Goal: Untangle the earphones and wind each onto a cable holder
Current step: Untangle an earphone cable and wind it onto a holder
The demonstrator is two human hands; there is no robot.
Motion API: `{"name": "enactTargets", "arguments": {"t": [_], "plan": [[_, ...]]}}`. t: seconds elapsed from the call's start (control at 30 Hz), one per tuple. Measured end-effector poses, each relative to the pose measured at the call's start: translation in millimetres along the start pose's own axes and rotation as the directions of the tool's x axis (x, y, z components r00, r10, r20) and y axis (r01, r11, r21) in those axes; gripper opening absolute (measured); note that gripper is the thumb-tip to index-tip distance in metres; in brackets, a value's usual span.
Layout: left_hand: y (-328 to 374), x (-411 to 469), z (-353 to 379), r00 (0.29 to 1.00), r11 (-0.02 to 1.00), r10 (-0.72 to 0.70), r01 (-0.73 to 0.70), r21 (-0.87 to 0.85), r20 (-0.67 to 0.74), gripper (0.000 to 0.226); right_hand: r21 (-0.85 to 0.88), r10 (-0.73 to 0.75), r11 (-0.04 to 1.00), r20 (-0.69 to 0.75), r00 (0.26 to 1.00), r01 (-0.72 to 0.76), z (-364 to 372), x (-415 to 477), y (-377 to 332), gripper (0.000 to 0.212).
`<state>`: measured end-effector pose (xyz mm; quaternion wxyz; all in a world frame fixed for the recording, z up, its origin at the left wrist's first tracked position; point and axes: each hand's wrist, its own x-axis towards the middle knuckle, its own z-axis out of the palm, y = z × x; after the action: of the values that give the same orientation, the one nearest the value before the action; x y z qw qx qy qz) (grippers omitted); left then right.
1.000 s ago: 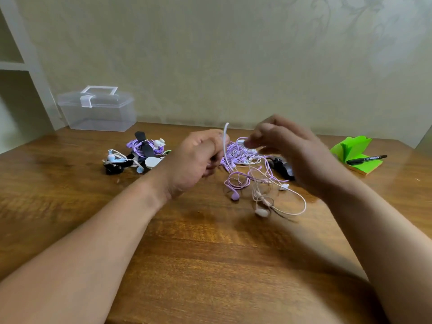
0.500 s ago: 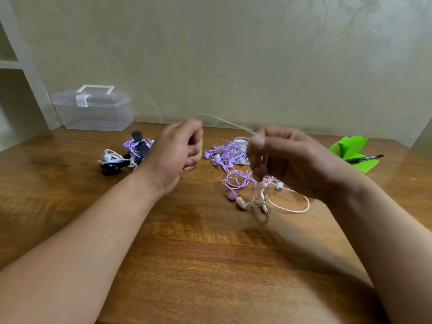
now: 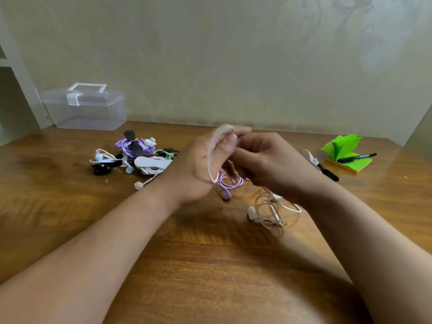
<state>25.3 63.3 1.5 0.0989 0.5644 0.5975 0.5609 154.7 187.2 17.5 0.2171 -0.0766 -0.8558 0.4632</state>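
White cable (image 3: 208,160) (motion-blurred) loops across the left hand (image 3: 194,169), whose curled fingers pinch it beside the right hand (image 3: 271,164), also pinching it. Purple earphones (image 3: 226,195) lie beneath; a pale tangle (image 3: 272,210) rests at five o'clock from them.

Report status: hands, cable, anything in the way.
Left hand and right hand together above table, both pinching white cable. Cable loops beside left hand, rest hangs toward tangle. Purple earphones beneath hands, may snag.
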Motion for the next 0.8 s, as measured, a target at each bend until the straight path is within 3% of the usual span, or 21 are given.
{"name": "enactTargets", "arguments": {"t": [0.13,0.23,0.27,0.3,0.37,0.4,0.43,0.47,0.53,0.6,0.63,0.7,0.73,0.8], "plan": [[4.6,-1.5,-7.7,0.996,0.994,-0.091,0.091,0.053,-0.004,0.036,-0.101,-0.008,0.995,-0.114,0.993,-0.004,-10.6,-0.9,-2.7,0.031],[5.6,-1.7,-15.2,0.969,0.954,-0.237,0.245,-0.176,0.062,0.029,-0.125,-0.035,0.992,-0.113,0.993,0.021,-16.3,-3.0,-6.2,0.027],[4.3,-2.6,-20.0,0.970,0.956,-0.228,0.240,-0.166,0.088,0.027,-0.134,-0.048,0.990,-0.104,0.993,0.034,-16.4,-4.0,-7.7,0.026],[2.1,-2.8,-25.6,0.974,0.977,-0.194,0.203,-0.070,0.116,0.028,-0.148,-0.058,0.988,-0.093,0.994,0.044,-16.5,-5.0,-8.9,0.024],[-3.7,-4.1,-35.8,0.980,0.957,-0.114,0.064,0.284,0.161,0.039,-0.158,-0.057,0.986,-0.073,0.996,0.045,-18.5,-5.9,-8.6,0.019],[-7.0,-4.0,-38.6,0.986,0.909,-0.117,0.060,0.411,0.115,0.043,-0.147,-0.043,0.989,-0.060,0.997,0.034,-20.7,-6.0,-7.9,0.018],[-6.5,-2.5,-38.8,0.989,0.905,-0.146,0.127,0.406,0.016,0.045,-0.131,-0.029,0.991,-0.039,0.999,0.023,-23.4,-6.6,-7.6,0.020],[-5.1,-1.4,-38.5,0.980,0.929,-0.176,0.195,0.314,-0.087,0.047,-0.118,-0.019,0.993,-0.010,1.000,0.018,-25.9,-7.1,-7.4,0.023],[-8.5,2.0,-41.2,0.965,0.983,-0.182,0.183,-0.010,-0.189,0.038,-0.119,-0.013,0.993,0.044,0.999,0.018,-28.6,-7.9,-7.8,0.026],[2.3,2.2,-38.8,0.975,0.955,-0.205,0.182,-0.234,-0.079,0.034,-0.174,-0.014,0.984,0.079,0.997,0.027,-26.8,-8.0,-6.5,0.026],[6.4,-0.9,-35.1,0.979,0.953,-0.205,0.204,-0.223,0.017,0.046,-0.202,-0.020,0.979,0.083,0.996,0.036,-23.8,-7.4,-5.9,0.024],[12.6,-10.3,-19.9,0.958,0.979,-0.188,0.201,-0.041,0.215,0.051,-0.201,-0.030,0.979,0.068,0.997,0.044,-17.5,-4.8,-3.4,0.014],[14.1,-10.7,-12.9,0.951,0.983,-0.172,0.182,-0.017,0.259,0.049,-0.167,-0.030,0.985,0.061,0.998,0.040,-16.1,-3.8,-1.9,0.013],[14.6,-7.2,-8.1,0.966,0.964,-0.162,0.199,-0.179,0.201,0.045,-0.047,-0.017,0.999,0.058,0.998,0.019,-18.0,-2.8,-0.8,0.018]]}}
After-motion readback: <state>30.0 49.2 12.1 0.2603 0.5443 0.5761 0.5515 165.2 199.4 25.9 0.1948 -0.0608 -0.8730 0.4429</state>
